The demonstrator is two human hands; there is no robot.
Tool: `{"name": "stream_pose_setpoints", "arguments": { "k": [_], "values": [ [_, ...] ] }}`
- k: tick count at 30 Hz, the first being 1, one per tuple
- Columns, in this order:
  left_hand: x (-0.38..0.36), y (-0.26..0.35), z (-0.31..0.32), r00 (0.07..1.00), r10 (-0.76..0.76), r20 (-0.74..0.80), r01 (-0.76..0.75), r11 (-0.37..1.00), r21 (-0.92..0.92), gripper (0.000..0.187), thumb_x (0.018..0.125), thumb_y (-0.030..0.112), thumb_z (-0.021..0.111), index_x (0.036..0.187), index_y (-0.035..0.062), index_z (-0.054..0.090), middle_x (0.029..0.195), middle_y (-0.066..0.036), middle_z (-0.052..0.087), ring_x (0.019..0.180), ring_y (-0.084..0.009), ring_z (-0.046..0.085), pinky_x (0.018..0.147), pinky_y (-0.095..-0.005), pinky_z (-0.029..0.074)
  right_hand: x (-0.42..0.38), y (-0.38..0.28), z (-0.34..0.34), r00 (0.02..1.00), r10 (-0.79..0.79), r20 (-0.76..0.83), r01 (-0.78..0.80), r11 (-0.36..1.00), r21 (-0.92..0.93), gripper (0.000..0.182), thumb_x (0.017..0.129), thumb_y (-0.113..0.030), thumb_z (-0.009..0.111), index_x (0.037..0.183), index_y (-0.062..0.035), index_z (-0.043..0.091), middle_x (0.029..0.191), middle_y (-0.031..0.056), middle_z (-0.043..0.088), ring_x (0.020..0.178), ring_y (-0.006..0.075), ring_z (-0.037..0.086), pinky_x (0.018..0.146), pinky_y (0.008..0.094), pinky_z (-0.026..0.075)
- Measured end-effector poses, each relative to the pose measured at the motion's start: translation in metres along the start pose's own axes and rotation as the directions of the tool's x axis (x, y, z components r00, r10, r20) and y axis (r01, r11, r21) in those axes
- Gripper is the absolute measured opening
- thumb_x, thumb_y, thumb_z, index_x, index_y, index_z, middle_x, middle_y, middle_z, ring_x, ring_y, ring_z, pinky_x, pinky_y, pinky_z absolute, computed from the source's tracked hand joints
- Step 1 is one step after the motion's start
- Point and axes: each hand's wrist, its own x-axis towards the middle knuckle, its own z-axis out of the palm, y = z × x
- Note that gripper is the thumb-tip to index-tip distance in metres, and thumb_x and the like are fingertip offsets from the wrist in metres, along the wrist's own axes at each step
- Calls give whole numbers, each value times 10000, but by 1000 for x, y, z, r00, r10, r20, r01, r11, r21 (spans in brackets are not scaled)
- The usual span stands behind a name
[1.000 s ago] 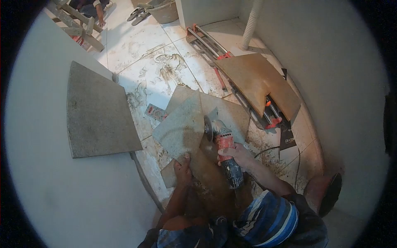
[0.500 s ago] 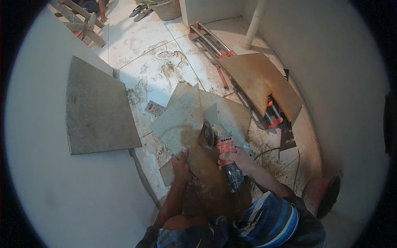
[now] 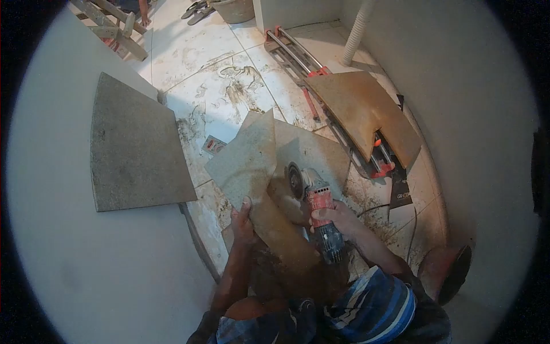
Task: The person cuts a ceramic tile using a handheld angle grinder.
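Observation:
My right hand (image 3: 335, 219) is wrapped around the red and black body of an angle grinder (image 3: 321, 200). The grinder's disc (image 3: 296, 179) stands on edge, a little to the right of a cut piece of tile (image 3: 246, 166). That tile piece is grey at its far end and brownish near me, with a notch along its right side. My left hand (image 3: 243, 222) grips its left edge, thumb on top and fingers underneath. Beneath it another grey tile (image 3: 312, 152) lies on the floor.
A red manual tile cutter (image 3: 312, 71) carries a notched brown tile (image 3: 364, 109). A grey tile (image 3: 137, 149) leans on the left wall. Further objects are a bucket (image 3: 234, 10), sandals (image 3: 197, 12), a wooden frame (image 3: 112, 28), a hose (image 3: 356, 34), a cord, and another person's hand (image 3: 144, 22).
The grinder has moved slightly right, and its disc is now apart from the tile's edge. My left hand has shifted a little up and left with the tile piece.

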Motion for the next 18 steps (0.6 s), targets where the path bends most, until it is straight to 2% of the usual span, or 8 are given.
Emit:
{"name": "stream_pose_setpoints", "arguments": {
  "k": [2, 4, 6, 8, 11, 14, 18],
  "values": [
    [6, 1, -11, 999, -26, -27, 26, 1000, -13, 404, 970, 229, 590, 1301, 22, 486, 1171, -129, 630, 1039, -246, 641, 889, -401, 545, 4, 0, -4, 1000, -28, -12, 28, 999, -18, 278, 829, -189, 731, 1037, -30, 639, 860, 64, 665, 752, 173, 661, 707, 334, 542],
    [0, 19, -1, 996, -79, -49, 79, 997, 5, 409, 965, 241, 598, 1297, 23, 498, 1170, -124, 633, 1036, -244, 642, 897, -397, 539, 11, 3, -12, 993, -115, 19, 116, 982, -148, 339, 817, -181, 740, 1103, -42, 622, 911, 50, 660, 783, 153, 648, 718, 325, 539],
    [-2, 27, 4, 989, -130, -72, 131, 991, 23, 415, 959, 252, 606, 1292, 24, 509, 1170, -120, 635, 1034, -241, 642, 905, -393, 532, 13, 0, -10, 989, -147, 6, 146, 979, -144, 378, 811, -175, 749, 1135, -40, 607, 948, 44, 657, 808, 146, 643, 729, 319, 538],
    [-3, 30, 4, 988, -151, -6, 150, 986, -78, 432, 947, 267, 623, 1291, 24, 524, 1171, -109, 637, 1015, -240, 648, 895, -393, 534, 14, -6, -6, 984, -177, -1, 175, 974, -142, 419, 806, -168, 758, 1167, -37, 591, 985, 39, 654, 834, 138, 637, 739, 312, 537],
    [-10, 42, 15, 973, -227, -51, 227, 974, -11, 449, 937, 279, 639, 1295, 32, 530, 1179, -105, 636, 1016, -240, 649, 893, -389, 533, 15, -11, -1, 975, -222, -1, 217, 955, -203, 492, 790, -154, 780, 1218, -32, 570, 1036, 30, 638, 884, 131, 626, 758, 304, 538],
    [-11, 35, 20, 980, -192, -55, 187, 979, -79, 454, 929, 275, 650, 1296, 36, 528, 1179, -106, 633, 1021, -253, 648, 888, -403, 538, 24, -1, -2, 959, -280, -42, 261, 931, -255, 518, 783, -152, 792, 1233, -28, 567, 1029, 31, 636, 897, 127, 619, 771, 298, 534],
    [-18, 33, 29, 986, -146, -74, 145, 989, -25, 447, 929, 269, 650, 1290, 33, 531, 1181, -105, 630, 1021, -262, 647, 887, -420, 541, 25, 0, 2, 953, -300, -47, 279, 926, -253, 497, 784, -165, 794, 1212, -41, 574, 1001, 22, 627, 877, 118, 607, 756, 294, 524]
  ]
}}
